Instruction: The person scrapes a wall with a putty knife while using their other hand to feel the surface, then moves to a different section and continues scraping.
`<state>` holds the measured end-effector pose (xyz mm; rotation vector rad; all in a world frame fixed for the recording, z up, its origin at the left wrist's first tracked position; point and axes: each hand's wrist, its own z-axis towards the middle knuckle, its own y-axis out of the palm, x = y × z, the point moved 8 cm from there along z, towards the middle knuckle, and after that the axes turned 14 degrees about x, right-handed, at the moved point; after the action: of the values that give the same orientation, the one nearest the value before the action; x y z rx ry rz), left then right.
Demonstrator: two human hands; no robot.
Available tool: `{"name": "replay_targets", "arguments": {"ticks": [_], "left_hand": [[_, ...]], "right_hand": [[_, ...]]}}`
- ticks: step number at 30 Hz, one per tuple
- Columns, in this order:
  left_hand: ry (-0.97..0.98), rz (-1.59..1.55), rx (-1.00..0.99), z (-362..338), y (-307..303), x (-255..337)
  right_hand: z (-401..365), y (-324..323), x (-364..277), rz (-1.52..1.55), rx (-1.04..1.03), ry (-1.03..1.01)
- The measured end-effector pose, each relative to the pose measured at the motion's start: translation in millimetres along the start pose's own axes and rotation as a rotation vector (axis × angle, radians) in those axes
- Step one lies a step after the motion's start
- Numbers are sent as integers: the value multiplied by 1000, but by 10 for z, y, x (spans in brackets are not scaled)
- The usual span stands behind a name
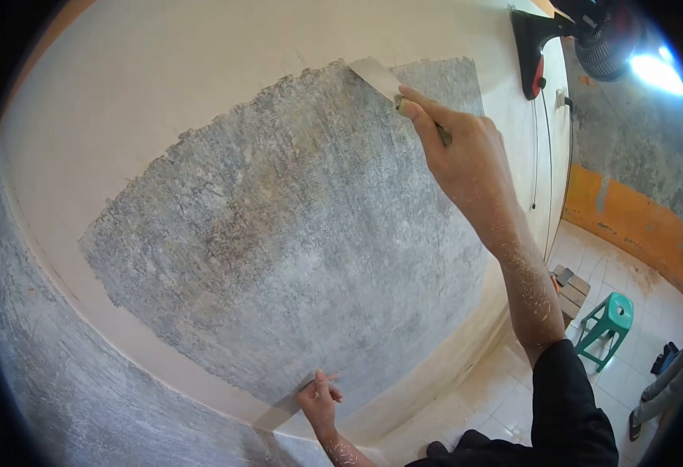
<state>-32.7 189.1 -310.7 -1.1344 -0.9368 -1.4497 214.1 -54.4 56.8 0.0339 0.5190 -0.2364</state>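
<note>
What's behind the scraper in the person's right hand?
Behind the scraper is the wall: pale surface above its tip, rough grey patch below. The part directly behind the scraper is covered and can't be seen.

R hand (pixel 462 152): gripping flat metal scraper (pixel 374 78), blade at top edge of rough grey wall patch (pixel 295 202) | L hand (pixel 322 397): patch's lower edge, grip unclear

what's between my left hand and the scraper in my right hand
In the head view, only the rough grey wall patch lies between your left hand and the scraper.
</note>
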Motion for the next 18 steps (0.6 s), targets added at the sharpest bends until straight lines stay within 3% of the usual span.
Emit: {"name": "replay_targets", "arguments": {"ticks": [18], "left_hand": [[-38, 32, 42, -24, -8, 6]], "right_hand": [[17, -10, 201, 60, -2, 0]]}}
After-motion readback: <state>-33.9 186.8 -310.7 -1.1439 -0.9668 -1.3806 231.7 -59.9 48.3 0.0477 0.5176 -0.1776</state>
